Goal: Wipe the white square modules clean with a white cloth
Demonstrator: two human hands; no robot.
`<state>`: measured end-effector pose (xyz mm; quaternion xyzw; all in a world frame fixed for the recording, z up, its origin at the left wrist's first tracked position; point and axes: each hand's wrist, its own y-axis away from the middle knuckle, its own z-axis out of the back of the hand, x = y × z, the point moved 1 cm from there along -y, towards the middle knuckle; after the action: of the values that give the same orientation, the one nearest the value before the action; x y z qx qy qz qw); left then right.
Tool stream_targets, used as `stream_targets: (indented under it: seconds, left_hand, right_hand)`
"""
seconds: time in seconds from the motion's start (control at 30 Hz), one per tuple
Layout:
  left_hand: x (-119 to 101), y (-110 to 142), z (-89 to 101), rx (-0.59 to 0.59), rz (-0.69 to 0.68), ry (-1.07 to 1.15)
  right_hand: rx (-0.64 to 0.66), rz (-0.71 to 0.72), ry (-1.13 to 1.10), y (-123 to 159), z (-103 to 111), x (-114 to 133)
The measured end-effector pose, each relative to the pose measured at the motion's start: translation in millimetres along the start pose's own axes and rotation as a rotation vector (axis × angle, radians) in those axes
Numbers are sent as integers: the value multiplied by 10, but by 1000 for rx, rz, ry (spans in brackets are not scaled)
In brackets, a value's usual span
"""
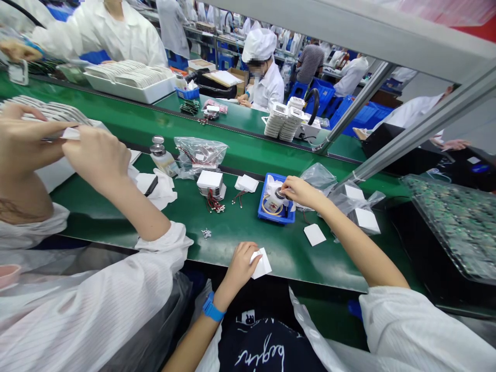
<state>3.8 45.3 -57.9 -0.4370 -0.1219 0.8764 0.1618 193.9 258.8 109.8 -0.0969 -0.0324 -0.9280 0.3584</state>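
Observation:
My left hand, with a blue band on its wrist, is closed on a flat white square piece at the front edge of the bench. My right hand reaches over a small blue tray. Its fingers are pinched at the metal lid of a white dispenser bottle standing in that tray. A yellowish loop and white tissue lie around the bottle. Right of the tray, a white square piece with a lead rests on the bench. Left of it are another white piece and a stack of white pieces with red leads.
Small screws lie on the green bench. Behind are a clear bag of wires and another dispenser bottle. A co-worker's hands work close on the left. Bagged white pieces, a metal post and circuit boards stand right.

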Motion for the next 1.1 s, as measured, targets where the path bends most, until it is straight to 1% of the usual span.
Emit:
stream_targets:
  seconds: [0.3,0.5,0.67,0.8,0.87,0.93,1.03,1.1]
  left_hand:
    - [7,-3,-3,3,-7,-4]
    - [10,-6,-2,7,-11,-8]
    - [8,-4,-3,-5,-11,-8]
    - [11,-6,-5,-10,-12,-7]
    - [12,-7,-5,-9,-12,-7]
    - [14,-6,-3,-7,-12,-8]
    - [18,-2,0,-2,-13,-11]
    - [20,-1,3,1,-14,-15]
  right_hand:
    - [5,-28,-13,-10,-17,-1]
    - [-20,-28,-65,6,-1,-1]
    - [-86,-33,-145,114,132,-8]
    - [-166,-65,-226,332,309,33]
    - [-208,-103,-380,466,369,76]
    - [-231,-150,-638,595,386,133]
    - [-244,-224,-1045,750,329,248]
    - [-237,-272,-1271,821,260,341]
